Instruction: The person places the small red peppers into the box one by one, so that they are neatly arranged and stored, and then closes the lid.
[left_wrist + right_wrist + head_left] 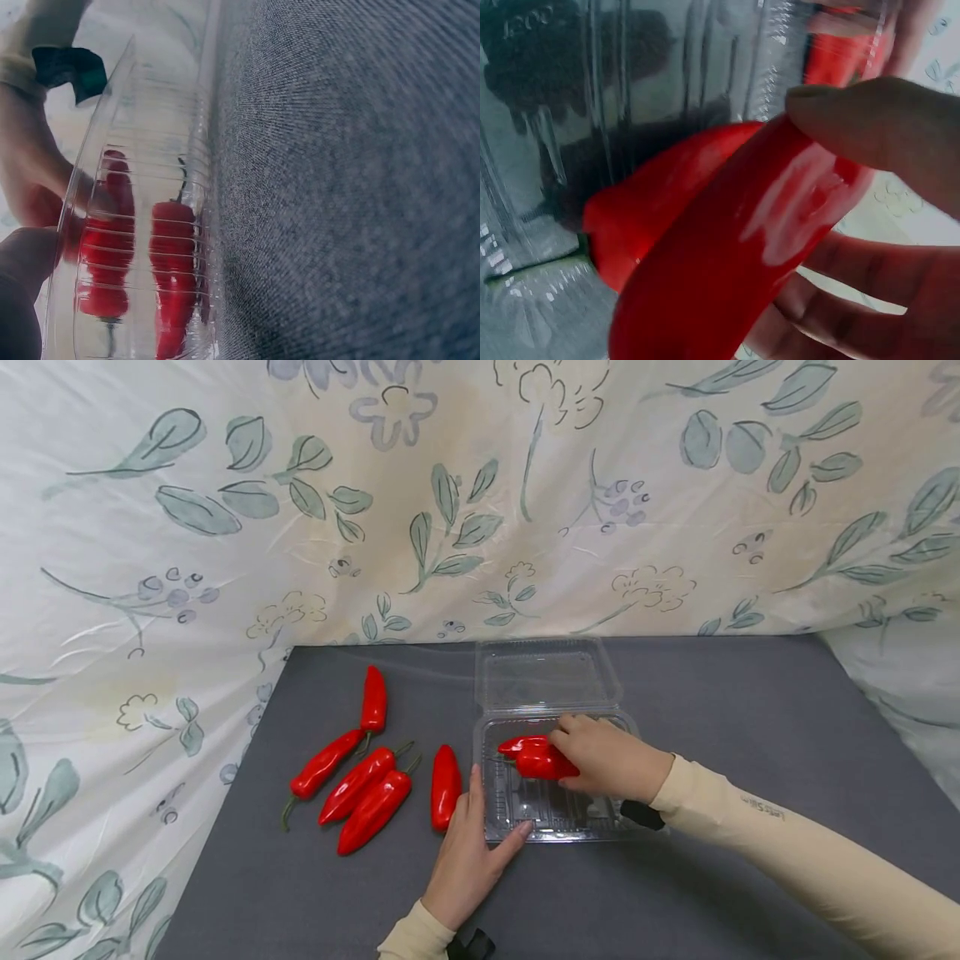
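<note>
My right hand [603, 760] grips a glossy red pepper [543, 765] over the clear plastic clamshell container [555, 839]. In the right wrist view, its thumb lies on one side of the held pepper [712, 247], with fingers on the other. A second pepper [656, 199] lies on the container floor beneath it; the left wrist view shows this lower pepper [172, 255] through the clear wall. My left hand [468, 860] rests at the container's near left corner, fingers extended along its left side and thumb on the front rim.
Several loose red peppers [375, 810] with green stems lie on the grey cloth [727, 702] at left. A single pepper [446, 785] lies just left of the container. The hinged lid [547, 672] lies opened backward, before a leaf-patterned curtain [465, 527].
</note>
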`<state>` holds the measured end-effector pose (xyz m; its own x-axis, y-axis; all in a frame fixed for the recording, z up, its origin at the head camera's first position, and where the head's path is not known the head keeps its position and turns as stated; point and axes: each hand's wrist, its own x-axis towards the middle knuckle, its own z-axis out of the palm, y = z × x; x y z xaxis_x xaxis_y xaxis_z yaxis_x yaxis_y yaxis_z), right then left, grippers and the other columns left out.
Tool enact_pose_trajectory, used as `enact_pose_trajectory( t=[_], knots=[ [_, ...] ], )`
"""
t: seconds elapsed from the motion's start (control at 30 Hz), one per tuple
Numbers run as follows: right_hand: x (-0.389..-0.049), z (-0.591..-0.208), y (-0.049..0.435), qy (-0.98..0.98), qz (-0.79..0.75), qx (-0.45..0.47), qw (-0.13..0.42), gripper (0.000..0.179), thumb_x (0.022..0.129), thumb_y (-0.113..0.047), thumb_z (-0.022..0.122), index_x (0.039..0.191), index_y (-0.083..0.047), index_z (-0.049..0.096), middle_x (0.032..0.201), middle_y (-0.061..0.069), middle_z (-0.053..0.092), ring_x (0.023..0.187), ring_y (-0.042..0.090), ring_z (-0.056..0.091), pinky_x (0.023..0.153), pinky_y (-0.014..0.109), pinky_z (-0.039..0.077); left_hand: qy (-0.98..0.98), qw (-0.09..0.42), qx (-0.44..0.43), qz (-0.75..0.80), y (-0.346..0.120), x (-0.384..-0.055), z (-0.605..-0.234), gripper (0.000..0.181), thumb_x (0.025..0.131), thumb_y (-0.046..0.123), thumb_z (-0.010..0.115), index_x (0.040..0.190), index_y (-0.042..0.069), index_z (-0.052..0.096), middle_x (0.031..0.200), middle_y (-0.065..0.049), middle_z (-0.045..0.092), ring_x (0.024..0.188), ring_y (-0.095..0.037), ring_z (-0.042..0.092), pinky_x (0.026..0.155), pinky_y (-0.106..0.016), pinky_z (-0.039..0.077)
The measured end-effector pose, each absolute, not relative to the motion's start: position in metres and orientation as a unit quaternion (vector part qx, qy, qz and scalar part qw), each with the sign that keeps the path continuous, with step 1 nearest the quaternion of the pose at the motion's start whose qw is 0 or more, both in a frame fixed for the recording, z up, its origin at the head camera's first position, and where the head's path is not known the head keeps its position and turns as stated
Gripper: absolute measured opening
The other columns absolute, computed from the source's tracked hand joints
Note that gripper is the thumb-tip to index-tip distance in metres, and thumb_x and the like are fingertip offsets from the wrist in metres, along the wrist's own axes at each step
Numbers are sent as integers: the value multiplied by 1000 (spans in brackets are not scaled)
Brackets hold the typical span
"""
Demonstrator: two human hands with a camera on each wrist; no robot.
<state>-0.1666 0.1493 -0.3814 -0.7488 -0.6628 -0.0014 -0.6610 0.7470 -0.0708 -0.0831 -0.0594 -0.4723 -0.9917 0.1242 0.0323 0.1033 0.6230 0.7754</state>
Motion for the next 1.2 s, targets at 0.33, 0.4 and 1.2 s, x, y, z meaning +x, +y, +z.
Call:
enact_pose_trajectory(
  t=[0.33,0.4,1.2],
  knots=[
    [-164,-393,143,925,-6,-379,2,51,69,-28,85,105,-2,59,89,8,62,76,19,59,69,33,55,899,21,59,434,-59,-83,-473,101,83,59,64,154,10,12,135,-15,44,119,-26,46,97,-50,44],
    [-164,-394,143,926,0,-378,1,50,69,-28,85,103,-3,59,88,8,62,76,19,59,68,33,55,898,25,57,436,-59,-83,-472,101,83,59,64,154,11,12,136,-14,44,119,-25,45,98,-50,44],
    [-168,-407,141,929,-1,-369,35,50,65,-21,89,103,-4,62,92,10,64,80,23,61,73,38,56,899,23,56,434,-59,-85,-473,101,83,54,67,154,9,12,133,-15,45,114,-25,46,93,-48,47]
  ],
)
